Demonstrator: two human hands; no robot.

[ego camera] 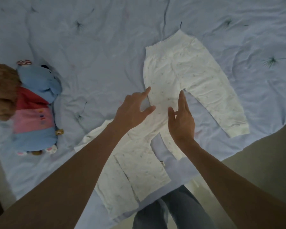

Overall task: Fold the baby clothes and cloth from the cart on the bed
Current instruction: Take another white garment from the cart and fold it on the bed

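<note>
White baby pants [185, 71] with a faint print lie spread flat on the light blue bed cover [97, 55], waistband far from me, legs apart. A second white printed garment [134, 172] lies nearer me, partly under my forearms. My left hand [132, 109] hovers over the pants' left leg with fingers apart and forefinger stretched out. Just to its right, my right hand [182, 118] is over the crotch area, fingers extended. Neither hand holds any cloth.
A stuffed toy [33, 109] in blue, red and pink lies at the left of the bed, with a brown plush part beside it. The bed edge runs diagonally at the lower right, with floor [262, 146] beyond. My jeans-clad legs [177, 210] show below.
</note>
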